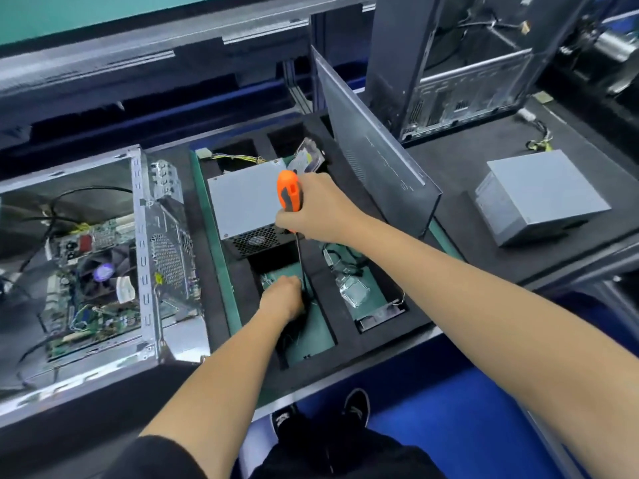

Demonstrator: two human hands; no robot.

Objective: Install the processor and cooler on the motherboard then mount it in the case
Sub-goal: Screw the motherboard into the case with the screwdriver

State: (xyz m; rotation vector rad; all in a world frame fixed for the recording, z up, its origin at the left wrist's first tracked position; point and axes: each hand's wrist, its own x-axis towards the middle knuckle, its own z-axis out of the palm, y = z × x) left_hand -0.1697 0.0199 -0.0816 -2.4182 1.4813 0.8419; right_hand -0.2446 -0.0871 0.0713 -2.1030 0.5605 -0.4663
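Note:
An open computer case (148, 236) lies on its side at the left, with a green motherboard (93, 305) and its black cooler fan (103, 273) inside. My right hand (311, 209) grips an orange-handled screwdriver (288, 195) upright, its shaft pointing down into a compartment of the black foam tray (342, 323). My left hand (283, 299) reaches into that same compartment with curled fingers; whatever they touch is hidden. A processor in a clear pack (354, 288) lies in the neighbouring compartment to the right.
A grey power supply (245, 205) sits in the tray behind my hands. A dark side panel (373, 157) leans upright to the right. A second case (460, 63) stands at the back right, another grey power supply (539, 195) in front of it.

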